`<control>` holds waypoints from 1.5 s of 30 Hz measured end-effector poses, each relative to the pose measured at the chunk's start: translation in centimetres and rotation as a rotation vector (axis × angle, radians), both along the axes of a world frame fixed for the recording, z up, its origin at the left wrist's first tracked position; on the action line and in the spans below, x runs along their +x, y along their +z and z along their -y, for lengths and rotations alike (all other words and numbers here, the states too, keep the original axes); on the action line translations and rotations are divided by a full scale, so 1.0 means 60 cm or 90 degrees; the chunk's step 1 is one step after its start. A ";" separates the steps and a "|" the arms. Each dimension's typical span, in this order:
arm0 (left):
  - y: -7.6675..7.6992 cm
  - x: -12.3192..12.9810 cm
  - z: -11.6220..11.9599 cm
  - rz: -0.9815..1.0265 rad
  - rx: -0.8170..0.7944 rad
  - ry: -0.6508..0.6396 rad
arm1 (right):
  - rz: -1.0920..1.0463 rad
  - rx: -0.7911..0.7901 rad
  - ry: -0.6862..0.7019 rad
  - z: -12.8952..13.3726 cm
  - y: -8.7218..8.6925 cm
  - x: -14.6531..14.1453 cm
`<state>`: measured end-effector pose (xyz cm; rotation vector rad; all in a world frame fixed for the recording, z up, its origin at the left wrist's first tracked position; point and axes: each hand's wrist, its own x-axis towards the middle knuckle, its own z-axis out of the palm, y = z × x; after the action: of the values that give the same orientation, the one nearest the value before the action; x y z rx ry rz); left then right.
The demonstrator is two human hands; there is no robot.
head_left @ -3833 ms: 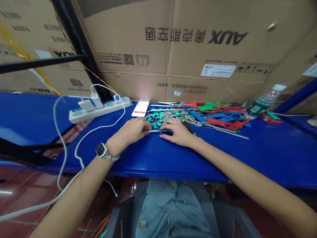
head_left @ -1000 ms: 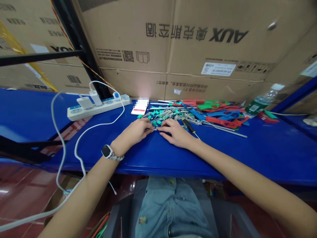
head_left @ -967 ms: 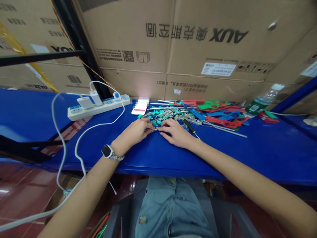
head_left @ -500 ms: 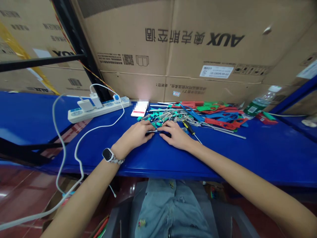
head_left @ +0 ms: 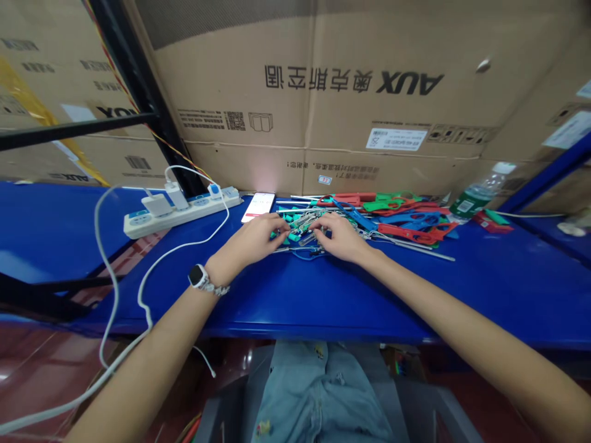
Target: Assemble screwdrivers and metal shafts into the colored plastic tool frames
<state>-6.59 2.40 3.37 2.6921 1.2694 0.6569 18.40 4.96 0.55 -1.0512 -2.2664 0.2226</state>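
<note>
Backdrop: brown carton (head_left: pixel 360 114) is standing behind my workplace, its printing showing upside down.
Work surface: blue table (head_left: pixel 351 307) is extending beneath both my hands.
Left hand: my left hand (head_left: pixel 255 239) is arching at the near left edge of the pile; its fingers are curling toward the thumb; I cannot tell whether they are pinching a piece.
Right hand: my right hand (head_left: pixel 342 239) is reaching over the near side of the pile; its thumb and forefinger are bending toward the metal pieces; I cannot tell whether the tips are gripping one.
Pile: small parts (head_left: pixel 299 218), teal and metallic, are lying tangled between and beyond my hands.
Near edge of pile: curved blue strand (head_left: pixel 308 258) is lying on the table between my hands, on their near side.
Right of pile: red, blue and green plastic pieces (head_left: pixel 406 218) are lying heaped; metal rods (head_left: pixel 429 251) are protruding beside them; bottle (head_left: pixel 473 200) is leaning past their far end.
Left of pile: phone (head_left: pixel 258 206) is lying near my left hand; power strip (head_left: pixel 184 214) is resting beyond it.
Left wrist: I am wearing a watch (head_left: pixel 197 276).
</note>
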 end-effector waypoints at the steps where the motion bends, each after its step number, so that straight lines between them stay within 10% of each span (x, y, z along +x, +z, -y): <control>1: 0.007 0.005 -0.013 -0.007 -0.005 0.008 | 0.015 -0.008 -0.003 -0.005 0.004 0.001; 10: -0.003 0.071 -0.078 0.066 -0.054 -0.026 | 0.103 -0.040 -0.013 -0.022 0.017 0.018; 45: -0.044 0.053 -0.059 0.162 -0.042 -0.026 | -0.035 0.003 -0.057 0.012 -0.008 0.077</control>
<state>-3.38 5.94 0.71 2.4781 1.1466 0.9011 23.05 4.24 0.08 -1.1278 -2.1639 0.2066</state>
